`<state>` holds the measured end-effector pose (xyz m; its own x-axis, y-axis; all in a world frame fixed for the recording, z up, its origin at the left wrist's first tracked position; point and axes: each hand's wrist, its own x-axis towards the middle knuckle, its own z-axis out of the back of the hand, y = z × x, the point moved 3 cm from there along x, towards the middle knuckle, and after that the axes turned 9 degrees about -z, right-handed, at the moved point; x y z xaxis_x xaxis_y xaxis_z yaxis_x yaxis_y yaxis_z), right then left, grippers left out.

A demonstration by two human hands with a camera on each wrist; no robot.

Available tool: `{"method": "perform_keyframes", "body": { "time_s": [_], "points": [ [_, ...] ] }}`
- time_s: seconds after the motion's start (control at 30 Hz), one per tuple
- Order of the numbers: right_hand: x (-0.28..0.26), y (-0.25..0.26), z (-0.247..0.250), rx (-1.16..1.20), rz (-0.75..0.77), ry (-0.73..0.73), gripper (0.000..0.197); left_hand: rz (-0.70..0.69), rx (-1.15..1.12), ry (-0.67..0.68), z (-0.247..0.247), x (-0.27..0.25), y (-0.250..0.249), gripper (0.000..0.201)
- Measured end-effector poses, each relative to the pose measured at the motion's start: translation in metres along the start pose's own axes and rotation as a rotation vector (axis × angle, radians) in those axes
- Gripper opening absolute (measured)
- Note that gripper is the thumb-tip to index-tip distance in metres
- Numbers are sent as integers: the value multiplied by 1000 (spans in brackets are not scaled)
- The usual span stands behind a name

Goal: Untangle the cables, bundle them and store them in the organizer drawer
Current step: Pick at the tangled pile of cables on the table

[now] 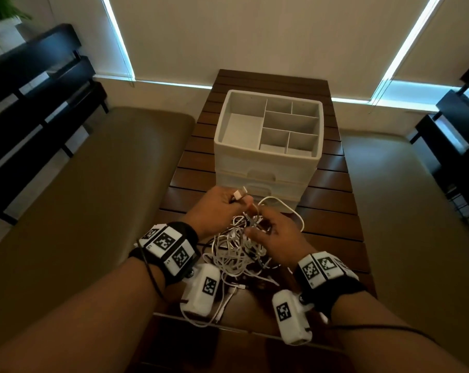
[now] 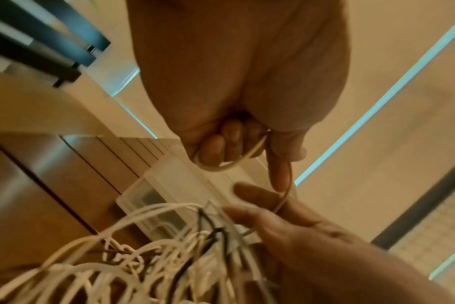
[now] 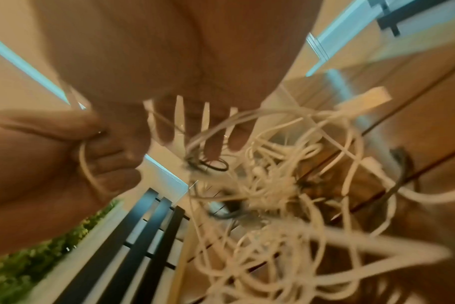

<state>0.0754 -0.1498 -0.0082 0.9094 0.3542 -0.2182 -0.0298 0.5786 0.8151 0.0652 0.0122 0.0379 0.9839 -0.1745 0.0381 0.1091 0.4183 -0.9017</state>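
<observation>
Untangling under way: left hand point(image 1: 217, 208) clamped on one cable's plug point(image 1: 240, 194), right hand point(image 1: 277, 239) pinching the tangle point(image 1: 238, 249) above the surface point(image 1: 332, 219). Next: draw that cable free. Organizer point(image 1: 268, 157) beyond.

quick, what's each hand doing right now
Left hand: gripping one white cable near its plug.
Right hand: fingers in the cable tangle, holding it.

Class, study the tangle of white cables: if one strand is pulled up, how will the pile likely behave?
The cables look floppy: they lie in loose drooping loops, so the strand would likely sag. Being knotted together, neighbours would probably drag along with the strand in the left hand. The pile seems light; the right hand may need to pin it to the table.
</observation>
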Motion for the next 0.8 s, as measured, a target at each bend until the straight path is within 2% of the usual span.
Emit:
{"method": "perform_keyframes", "body": {
  "time_s": [0.07,0.13,0.2,0.27,0.3,0.37,0.4,0.5,0.57,0.67,0.73,0.8],
  "points": [
    [7,3,-5,-12,-36,-7,13,1,-112,-39,-1,1,-7,27],
    [12,-2,0,-92,-47,-84,9,7,-149,-142,5,2,-9,28],
    [14,-7,10,-162,-54,-208,11,47,-72,-219,11,-1,-2,27],
    [12,-7,20,-130,-70,-335,9,131,95,-223,12,-6,11,25],
    [9,-4,24,-93,-70,-361,9,190,261,-199,12,-8,18,23],
    [6,2,24,-58,-70,-293,11,298,567,-189,12,-13,22,19],
    [3,4,23,-89,-92,-233,13,298,624,-221,12,-14,19,17],
    [3,4,21,-333,-162,-107,14,112,583,-321,6,-12,-6,12],
    [5,2,18,-401,-180,-81,15,-5,590,-259,-8,-8,-19,20],
    [7,6,17,-340,-139,-129,16,-41,742,-26,-32,-2,-15,27],
    [4,6,21,-223,-100,-159,18,-32,691,-22,-34,1,-6,23],
    [-1,4,19,-222,-82,-102,16,-37,500,-79,-30,-2,-2,28]
  ]
}}
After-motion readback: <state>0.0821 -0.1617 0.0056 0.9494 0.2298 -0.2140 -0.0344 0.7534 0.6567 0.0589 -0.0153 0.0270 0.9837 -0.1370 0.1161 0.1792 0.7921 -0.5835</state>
